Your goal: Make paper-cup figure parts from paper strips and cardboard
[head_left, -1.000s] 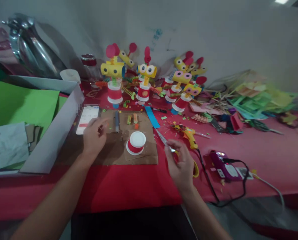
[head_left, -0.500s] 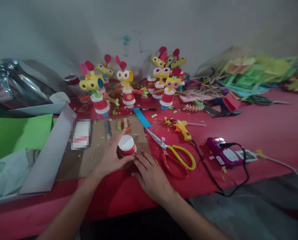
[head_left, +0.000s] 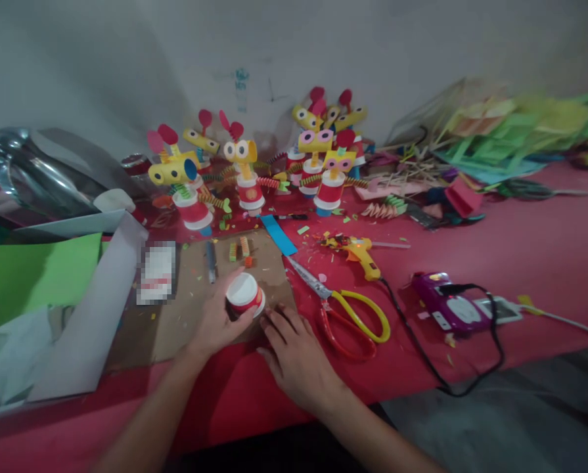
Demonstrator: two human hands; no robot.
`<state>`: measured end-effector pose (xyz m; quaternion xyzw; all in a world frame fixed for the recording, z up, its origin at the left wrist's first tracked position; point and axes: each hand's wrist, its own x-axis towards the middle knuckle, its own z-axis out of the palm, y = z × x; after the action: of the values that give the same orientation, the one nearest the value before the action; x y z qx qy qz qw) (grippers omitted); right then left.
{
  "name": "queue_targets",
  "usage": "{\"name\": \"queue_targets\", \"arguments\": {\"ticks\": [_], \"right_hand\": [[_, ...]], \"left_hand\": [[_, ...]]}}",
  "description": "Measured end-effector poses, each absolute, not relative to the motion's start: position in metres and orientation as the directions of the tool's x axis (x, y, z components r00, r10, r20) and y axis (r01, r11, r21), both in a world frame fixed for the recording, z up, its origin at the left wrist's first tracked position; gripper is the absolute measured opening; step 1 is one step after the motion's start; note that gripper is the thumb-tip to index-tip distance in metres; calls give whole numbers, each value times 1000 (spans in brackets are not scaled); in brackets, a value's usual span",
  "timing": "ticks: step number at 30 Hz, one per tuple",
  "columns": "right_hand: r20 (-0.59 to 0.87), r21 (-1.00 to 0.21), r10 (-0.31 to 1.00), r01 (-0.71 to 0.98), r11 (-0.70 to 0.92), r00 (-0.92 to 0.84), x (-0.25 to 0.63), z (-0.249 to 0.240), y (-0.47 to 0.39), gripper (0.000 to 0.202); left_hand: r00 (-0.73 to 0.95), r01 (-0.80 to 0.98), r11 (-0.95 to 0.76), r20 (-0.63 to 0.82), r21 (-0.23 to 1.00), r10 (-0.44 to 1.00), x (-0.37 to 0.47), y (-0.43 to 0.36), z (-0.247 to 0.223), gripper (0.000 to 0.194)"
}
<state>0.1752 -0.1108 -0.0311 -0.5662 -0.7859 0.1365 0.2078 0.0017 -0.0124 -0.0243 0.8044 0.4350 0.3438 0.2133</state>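
My left hand point(head_left: 218, 322) grips a small red paper cup with a white bottom point(head_left: 243, 293), tilted up off a brown cardboard sheet point(head_left: 185, 309). My right hand point(head_left: 296, 355) lies flat beside it, fingers on the cardboard's near right corner, holding nothing. Scissors with yellow and red handles point(head_left: 345, 312) lie on the red tablecloth just right of that hand. A pen point(head_left: 210, 261) and small folded paper springs point(head_left: 239, 248) rest on the cardboard farther back.
Several paper-cup figures point(head_left: 247, 174) stand at the back. A yellow glue gun point(head_left: 360, 253) with a black cord, a purple device point(head_left: 446, 309), a phone point(head_left: 156, 271), a blue strip point(head_left: 278, 234), a box with green paper point(head_left: 42, 276) and piled coloured paper point(head_left: 510, 138) surround the cardboard.
My right hand set the scissors down and came to the cardboard corner. My left hand moved from near the phone to the red cup, gripped it and tilted it up.
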Motion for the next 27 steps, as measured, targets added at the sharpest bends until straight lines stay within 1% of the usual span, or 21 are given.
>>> {"name": "queue_targets", "arguments": {"ticks": [3,6,9,11,13,17,21,22,23,24,26,27], "right_hand": [[154,-455,949,833,316,-276,175,-32,-112,45],[162,-453,948,833,318,-274,175,-32,-112,46],[203,-457,945,828,324,-258,175,-31,-114,44],[261,-474,935,812,340,-240,176,-30,-115,40],[338,-500,916,783,369,-215,179,-26,-116,35],[487,-530,861,733,426,-148,190,-13,-114,27],[550,-511,827,736,444,-117,198,-7,-109,25],[558,-498,822,745,444,-117,199,-7,-108,25],[566,-482,816,755,444,-119,200,-8,-109,25],[571,-467,812,765,443,-122,201,-10,-109,25],[570,-444,811,782,437,-130,206,-11,-109,24],[565,-436,814,788,434,-135,210,-10,-107,23]], "left_hand": [[356,589,-523,383,616,852,1,-11,-31,63],[347,611,-574,467,545,813,1,-9,-35,58],[377,597,-627,515,500,770,0,-8,-37,48],[379,603,-628,516,492,768,-1,-8,-39,47],[369,615,-618,513,490,775,-2,-9,-41,51],[343,643,-596,515,481,786,0,-14,-42,67],[373,625,-621,518,473,770,-2,-20,-30,84],[349,605,-623,538,496,767,-4,-21,-26,86],[282,591,-605,566,534,775,-7,-21,-24,84],[178,587,-565,588,580,789,-11,-20,-22,78],[-44,618,-430,576,657,816,-20,-15,-22,58],[-115,652,-358,555,668,824,-26,-12,-23,47]]}}
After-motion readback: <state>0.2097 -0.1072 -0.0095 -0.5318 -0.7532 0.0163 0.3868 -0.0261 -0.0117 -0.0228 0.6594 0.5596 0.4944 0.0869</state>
